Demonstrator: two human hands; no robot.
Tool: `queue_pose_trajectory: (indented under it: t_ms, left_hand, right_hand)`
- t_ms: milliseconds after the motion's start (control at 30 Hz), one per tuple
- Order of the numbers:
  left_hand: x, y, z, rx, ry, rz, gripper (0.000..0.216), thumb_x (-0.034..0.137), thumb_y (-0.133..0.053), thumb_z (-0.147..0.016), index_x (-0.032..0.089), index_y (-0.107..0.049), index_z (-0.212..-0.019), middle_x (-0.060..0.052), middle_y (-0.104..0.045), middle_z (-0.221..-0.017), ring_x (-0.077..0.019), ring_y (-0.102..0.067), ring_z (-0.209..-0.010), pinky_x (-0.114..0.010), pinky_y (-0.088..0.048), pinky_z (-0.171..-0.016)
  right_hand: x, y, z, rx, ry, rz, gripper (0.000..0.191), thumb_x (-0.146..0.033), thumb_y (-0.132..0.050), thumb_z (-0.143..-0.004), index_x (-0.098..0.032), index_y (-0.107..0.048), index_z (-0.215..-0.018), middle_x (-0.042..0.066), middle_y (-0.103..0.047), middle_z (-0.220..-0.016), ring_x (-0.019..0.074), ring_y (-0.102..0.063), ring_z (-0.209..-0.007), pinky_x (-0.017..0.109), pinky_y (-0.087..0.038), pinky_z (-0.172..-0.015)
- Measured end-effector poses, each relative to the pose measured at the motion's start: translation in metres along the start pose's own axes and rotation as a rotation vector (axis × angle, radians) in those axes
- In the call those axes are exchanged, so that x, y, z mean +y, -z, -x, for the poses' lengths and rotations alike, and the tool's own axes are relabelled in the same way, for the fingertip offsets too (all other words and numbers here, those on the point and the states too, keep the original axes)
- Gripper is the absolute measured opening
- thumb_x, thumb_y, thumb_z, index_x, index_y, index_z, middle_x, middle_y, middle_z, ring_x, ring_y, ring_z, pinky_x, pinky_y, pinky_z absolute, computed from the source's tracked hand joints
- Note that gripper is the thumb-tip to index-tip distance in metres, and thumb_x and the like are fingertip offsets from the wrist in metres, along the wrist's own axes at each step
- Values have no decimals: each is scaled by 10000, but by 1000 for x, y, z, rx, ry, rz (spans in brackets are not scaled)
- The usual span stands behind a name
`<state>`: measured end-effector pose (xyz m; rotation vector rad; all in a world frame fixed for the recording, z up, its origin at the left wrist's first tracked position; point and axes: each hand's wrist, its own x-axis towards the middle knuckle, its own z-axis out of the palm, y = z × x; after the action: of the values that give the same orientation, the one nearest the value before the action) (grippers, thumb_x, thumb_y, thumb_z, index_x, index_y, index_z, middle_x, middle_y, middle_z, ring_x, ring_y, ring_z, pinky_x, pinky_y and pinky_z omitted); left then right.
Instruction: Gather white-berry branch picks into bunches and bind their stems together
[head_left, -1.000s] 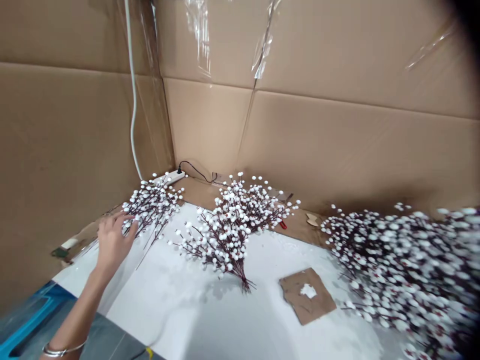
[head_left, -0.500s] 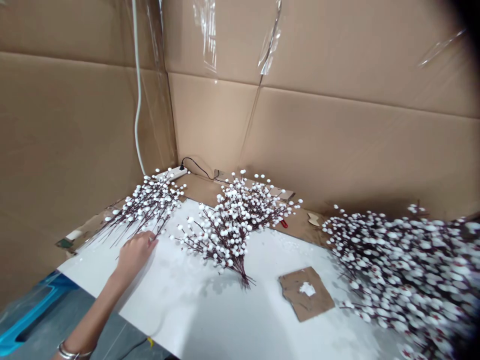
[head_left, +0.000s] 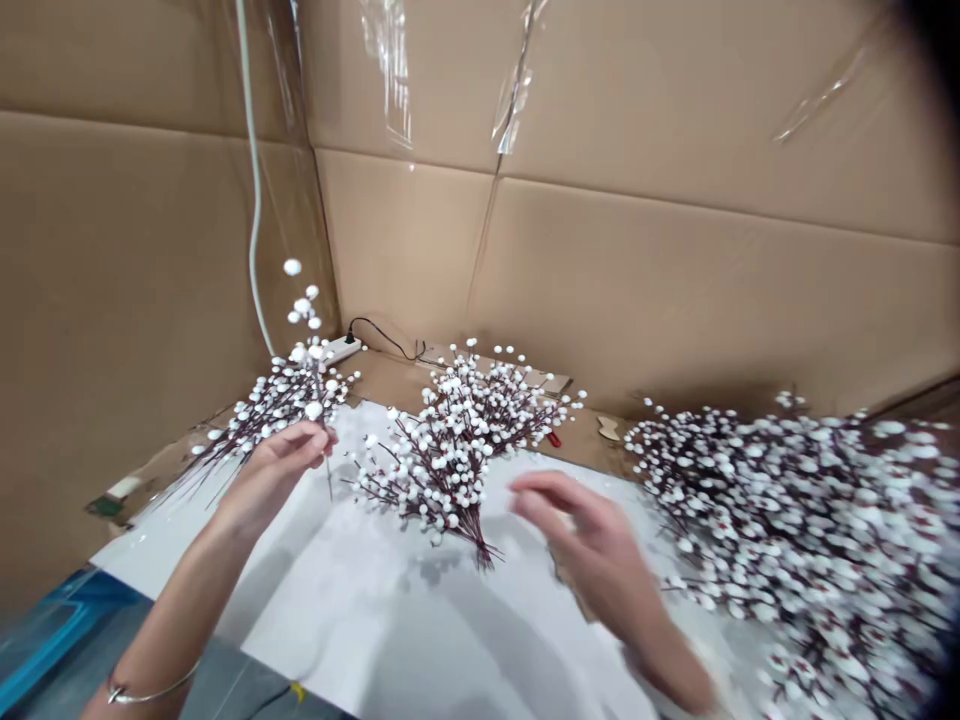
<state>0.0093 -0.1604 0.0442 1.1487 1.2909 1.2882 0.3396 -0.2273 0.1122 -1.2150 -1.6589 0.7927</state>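
Observation:
My left hand (head_left: 281,465) is closed on a single berry stem (head_left: 318,385), thin and brown with white berries, held upright above the table. Behind it lies a pile of similar stems (head_left: 262,410). Somewhat blurred, my right hand (head_left: 581,540) is over the white table to the right of the middle bunch of berry stems (head_left: 457,450). Its fingers point left, loosely apart, and I see nothing in them. The middle bunch lies with its bare stem ends toward me.
A large heap of white-berry stems (head_left: 795,520) covers the right side of the white table (head_left: 360,610). Cardboard walls (head_left: 637,280) enclose the back and left. A power strip (head_left: 341,350) with a black cable is in the corner. Something blue (head_left: 52,640) stands below the left edge.
My left hand has lifted one berry stem from the left pile and raised it upright. My right hand has come into view, covering the cardboard piece. The view has shifted slightly.

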Motion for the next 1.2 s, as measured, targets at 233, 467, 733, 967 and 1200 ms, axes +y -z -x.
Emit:
queue_pose_trajectory:
  t_ms: [233,467,733,967,1200]
  left_hand:
    - [57,-69,10,-289,-78,198,260,420,-833,-698,215,-742,-829,-34,-648,-968,-149,-612,-832,-228,-520,-739]
    - [43,-55,-1,-343,-137,-84,359,527,-681,-822,172,-738,-812,-62,-650,-865,-163,-574,-741,-266,-489,-713]
    - [-13,30,-44,162,155,-1230,442,525,-401,-908,200,-687,-1001,-112,-723,-973,-305,-642,-869,-357,-458,-737]
    - [-67,17,-47,183,243,-1370,336,289,-382,-890,109,-663,-926,-277,-681,-1055,-414,-661,-924,-439,-476,-705]
    - [-53,43,-65,141,215,-1016,307,425,-493,-766,166,-653,-725,-109,-672,-660,-228,-581,-608,-288,-394,-568]
  right_hand:
    - [-17,-87,-60,-228,-28,-557,282,-358,-696,-841,-203,-673,-1076,37,-752,-971,157,-706,-925,277,-558,-828]
    - [11,-84,-72,-361,-246,-802,231,-331,-787,-737,-149,-698,-847,31,-737,-686,118,-657,-597,265,-547,-644]
    - [29,-65,-94,-199,-202,-1021,211,-348,-787,-745,-180,-696,-835,11,-722,-705,101,-601,-539,266,-510,-606]
    - [35,-49,-102,77,-218,-1094,187,-310,-795,-716,-199,-666,-793,-23,-608,-648,63,-452,-543,187,-354,-504]
    - [37,-52,-104,100,-235,-1003,204,-347,-759,-743,-193,-649,-820,-24,-559,-624,73,-400,-541,208,-270,-483]
